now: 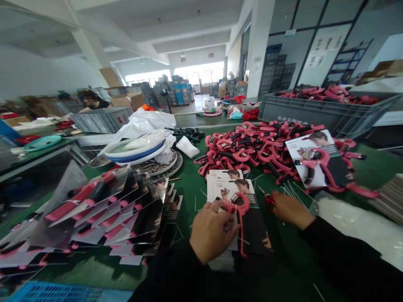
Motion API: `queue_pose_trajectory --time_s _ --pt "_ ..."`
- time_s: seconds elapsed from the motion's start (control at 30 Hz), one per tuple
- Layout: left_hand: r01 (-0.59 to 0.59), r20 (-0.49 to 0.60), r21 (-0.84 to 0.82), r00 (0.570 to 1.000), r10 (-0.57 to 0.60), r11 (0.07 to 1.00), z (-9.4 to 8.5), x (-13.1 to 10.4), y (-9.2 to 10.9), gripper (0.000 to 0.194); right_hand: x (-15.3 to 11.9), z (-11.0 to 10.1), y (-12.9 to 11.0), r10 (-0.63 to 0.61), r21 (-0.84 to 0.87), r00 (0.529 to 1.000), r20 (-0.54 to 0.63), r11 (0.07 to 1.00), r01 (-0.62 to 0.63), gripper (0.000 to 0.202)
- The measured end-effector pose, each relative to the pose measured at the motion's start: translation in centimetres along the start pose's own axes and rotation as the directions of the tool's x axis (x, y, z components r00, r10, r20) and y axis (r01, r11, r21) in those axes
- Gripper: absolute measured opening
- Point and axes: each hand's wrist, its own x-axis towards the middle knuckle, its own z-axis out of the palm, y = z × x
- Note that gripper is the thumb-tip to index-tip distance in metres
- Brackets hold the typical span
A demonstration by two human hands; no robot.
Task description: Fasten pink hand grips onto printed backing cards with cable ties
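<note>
A pink and black spring hand grip (242,205) lies on a printed card (256,230), on top of a stack of such cards in front of me. Curled fingers of my left hand (214,230) are closed on the grip's left side, hiding that handle. A thin white tie (234,218) shows near those fingers. To the right, my right hand (291,209) is closed on the red handles of scissors (267,199), whose blades point up and left over the green table. Several thin ties (294,193) lie beyond that hand.
A large heap of pink hand grips (245,142) lies behind the cards, with a grey crate (292,115) of more behind it. Finished-looking carded grips (103,205) are piled at left. Hoops (138,153), a plastic bag (355,222) and a co-worker (91,100) are also visible.
</note>
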Motion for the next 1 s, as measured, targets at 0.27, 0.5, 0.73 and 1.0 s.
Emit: queue_pose_trajectory --time_s 0.27,0.5,0.73,1.0 --pt "0.119 0.009 0.106 0.993 -0.12 0.987 0.4 0.8 1.7 0.01 -3.6 -3.8 1.2 -0.138 0.511 0.977 0.164 0.859 0.036 0.058" --pt "0.125 0.025 -0.082 0.992 -0.123 0.989 0.6 1.0 0.8 0.006 -9.5 -6.7 -4.4 -0.463 0.416 0.827 0.319 0.852 0.317 0.052" --pt "0.117 0.023 -0.391 0.993 -0.117 0.913 0.9 0.6 -1.3 0.006 -9.1 -6.0 -7.1 -0.682 -0.511 0.715 0.153 0.564 0.648 0.039" --pt "0.089 0.042 -0.559 0.996 -0.08 0.824 1.2 -0.1 -1.7 0.008 -8.9 -5.6 -8.7 -0.864 -0.755 0.487 0.126 0.235 0.612 0.033"
